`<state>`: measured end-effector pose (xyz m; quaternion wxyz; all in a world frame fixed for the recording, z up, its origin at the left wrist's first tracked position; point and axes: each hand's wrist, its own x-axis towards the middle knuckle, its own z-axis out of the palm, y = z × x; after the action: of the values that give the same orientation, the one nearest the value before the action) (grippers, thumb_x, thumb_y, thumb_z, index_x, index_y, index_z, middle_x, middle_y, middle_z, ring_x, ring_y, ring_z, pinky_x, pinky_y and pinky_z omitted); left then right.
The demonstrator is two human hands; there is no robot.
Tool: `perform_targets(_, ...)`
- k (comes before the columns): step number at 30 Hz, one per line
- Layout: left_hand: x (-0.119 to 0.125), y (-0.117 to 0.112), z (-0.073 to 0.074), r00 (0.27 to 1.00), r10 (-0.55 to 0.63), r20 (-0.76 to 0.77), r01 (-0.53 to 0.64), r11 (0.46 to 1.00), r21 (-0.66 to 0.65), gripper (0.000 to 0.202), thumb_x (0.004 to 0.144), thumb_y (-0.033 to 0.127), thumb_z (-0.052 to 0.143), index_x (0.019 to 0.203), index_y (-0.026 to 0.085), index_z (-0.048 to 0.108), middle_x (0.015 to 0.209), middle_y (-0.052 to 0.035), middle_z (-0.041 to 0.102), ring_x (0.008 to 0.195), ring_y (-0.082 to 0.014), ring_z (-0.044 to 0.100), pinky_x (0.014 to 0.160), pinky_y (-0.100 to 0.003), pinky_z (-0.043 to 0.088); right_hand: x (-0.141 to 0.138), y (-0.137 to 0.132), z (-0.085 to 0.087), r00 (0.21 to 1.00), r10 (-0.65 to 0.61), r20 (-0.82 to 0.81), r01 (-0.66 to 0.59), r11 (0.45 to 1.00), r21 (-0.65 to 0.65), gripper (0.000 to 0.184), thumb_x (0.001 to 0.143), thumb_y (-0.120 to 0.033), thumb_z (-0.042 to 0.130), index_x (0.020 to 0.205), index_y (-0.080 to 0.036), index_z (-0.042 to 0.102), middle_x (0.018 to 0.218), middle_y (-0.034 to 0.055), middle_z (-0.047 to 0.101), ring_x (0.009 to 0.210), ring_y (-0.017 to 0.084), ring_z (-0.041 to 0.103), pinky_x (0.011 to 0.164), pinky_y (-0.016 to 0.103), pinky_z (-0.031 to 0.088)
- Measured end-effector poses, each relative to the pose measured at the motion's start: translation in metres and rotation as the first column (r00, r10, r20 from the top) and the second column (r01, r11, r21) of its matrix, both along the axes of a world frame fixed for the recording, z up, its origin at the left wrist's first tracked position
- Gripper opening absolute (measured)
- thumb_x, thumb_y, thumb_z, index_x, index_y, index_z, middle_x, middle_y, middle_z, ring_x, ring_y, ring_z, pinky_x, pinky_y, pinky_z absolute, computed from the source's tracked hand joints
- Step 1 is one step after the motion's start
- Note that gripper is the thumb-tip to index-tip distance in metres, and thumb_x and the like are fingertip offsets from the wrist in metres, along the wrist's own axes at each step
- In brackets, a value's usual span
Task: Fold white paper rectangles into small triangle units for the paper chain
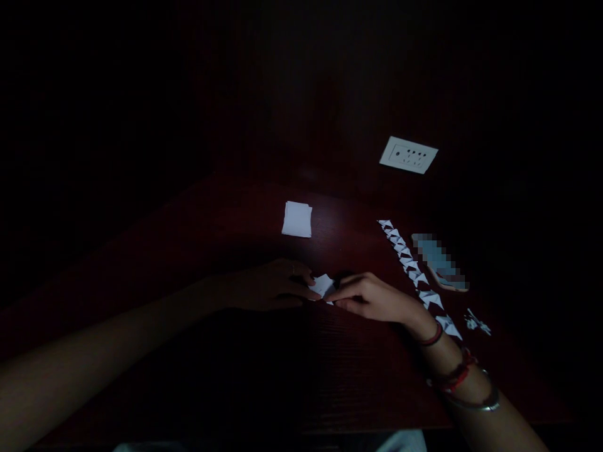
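Forearms (94, 355) lead to the left hand (268, 285) and right hand (377, 296), both holding one folded white paper (323, 285).

Dim, with edges lost in black; soft glare marks the dark red wooden surface (340, 225), shadow covers the bare left hand (269, 285), blocky pixelation masks the pale-edged phone (438, 258).

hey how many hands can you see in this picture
2: the left hand at the left of the small white paper, the right hand at its right. Much of the scene is dark, so others could be hidden.
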<state>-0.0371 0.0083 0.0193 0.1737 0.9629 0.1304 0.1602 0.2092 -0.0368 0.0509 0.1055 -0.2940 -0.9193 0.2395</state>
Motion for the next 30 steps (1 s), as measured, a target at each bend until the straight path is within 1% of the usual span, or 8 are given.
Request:
perform_targets(4, 0.0019, -0.0017, 0.0013, 1.0, 0.024, 0.016, -0.024, 1.0, 0.005, 0.031, 0.085, 0.023, 0.051, 0.114, 0.034, 0.053, 0.117, -0.0009, 0.052, 0.115, -0.0195, 0.039, 0.099, -0.034, 0.03, 0.0008, -0.0016, 0.0021, 1.0, -0.004, 0.007, 0.004, 1.0, 0.021, 0.033, 0.08, -0.007, 0.045, 0.106, -0.019, 0.061, 0.095, 0.0035, 0.062, 0.083, 0.011, 0.056, 0.076, 0.023, 0.042)
perform_targets(9, 0.0033, -0.0011, 0.0023, 1.0, -0.004, 0.019, 0.003, 0.999, 0.036, 0.028, 0.084, 0.021, 0.05, 0.109, 0.032, 0.056, 0.116, -0.0012, 0.052, 0.112, -0.0191, 0.042, 0.097, -0.033, 0.032, 0.0001, -0.0029, 0.0031, 1.0, -0.003, 0.025, 0.003, 0.999, 0.038, 0.032, 0.08, -0.007, 0.045, 0.105, -0.018, 0.061, 0.093, 0.0036, 0.062, 0.08, 0.011, 0.056, 0.075, 0.023, 0.043)
perform_targets(14, 0.0057, 0.0001, 0.0017, 1.0, -0.01, 0.014, 0.009, 0.998, 0.068, 0.025, 0.086, 0.02, 0.048, 0.107, 0.029, 0.058, 0.113, -0.0033, 0.053, 0.11, -0.0189, 0.043, 0.094, -0.032, 0.034, -0.0012, -0.0035, 0.0017, 0.999, -0.018, 0.03, 0.017, 0.999, 0.045, 0.031, 0.08, -0.008, 0.045, 0.104, -0.018, 0.061, 0.094, 0.0038, 0.062, 0.082, 0.012, 0.056, 0.076, 0.023, 0.043)
perform_targets(19, 0.0074, 0.0011, 0.001, 0.999, -0.038, 0.029, 0.034, 0.99, 0.134, 0.023, 0.087, 0.022, 0.046, 0.105, 0.026, 0.059, 0.109, -0.0055, 0.053, 0.106, -0.0194, 0.045, 0.091, -0.033, 0.038, -0.003, -0.0046, -0.0024, 0.999, -0.013, 0.031, 0.011, 0.996, 0.091, 0.034, 0.08, -0.009, 0.046, 0.111, -0.02, 0.058, 0.1, 0.0049, 0.062, 0.086, 0.013, 0.057, 0.077, 0.025, 0.043)
perform_targets(23, 0.0072, 0.0012, 0.001, 0.998, -0.042, 0.047, 0.034, 0.987, 0.158, 0.022, 0.087, 0.022, 0.046, 0.104, 0.026, 0.059, 0.11, -0.0056, 0.052, 0.105, -0.0186, 0.045, 0.09, -0.032, 0.039, -0.0058, -0.007, -0.0033, 0.997, -0.043, 0.071, 0.034, 0.991, 0.132, 0.033, 0.08, -0.009, 0.043, 0.107, -0.02, 0.06, 0.102, 0.0048, 0.062, 0.087, 0.014, 0.058, 0.078, 0.026, 0.043)
perform_targets(26, 0.0072, 0.0016, 0.0003, 0.997, -0.056, 0.053, 0.047, 0.985, 0.166, 0.022, 0.086, 0.02, 0.046, 0.105, 0.025, 0.058, 0.109, -0.0057, 0.053, 0.105, -0.0187, 0.046, 0.09, -0.033, 0.039, -0.0054, -0.0072, -0.0021, 0.996, -0.053, 0.078, 0.042, 0.988, 0.146, 0.031, 0.079, -0.009, 0.044, 0.102, -0.018, 0.062, 0.1, 0.0045, 0.062, 0.086, 0.014, 0.058, 0.078, 0.025, 0.043)
perform_targets(30, 0.0062, 0.0028, -0.0018, 0.999, -0.046, 0.018, 0.042, 0.986, 0.163, 0.024, 0.086, 0.018, 0.046, 0.106, 0.025, 0.057, 0.11, -0.0051, 0.052, 0.107, -0.019, 0.044, 0.092, -0.034, 0.037, -0.001, -0.0051, 0.0, 0.995, -0.054, 0.085, 0.04, 0.987, 0.156, 0.029, 0.077, -0.008, 0.045, 0.098, -0.016, 0.064, 0.09, 0.0036, 0.062, 0.076, 0.012, 0.057, 0.072, 0.022, 0.043)
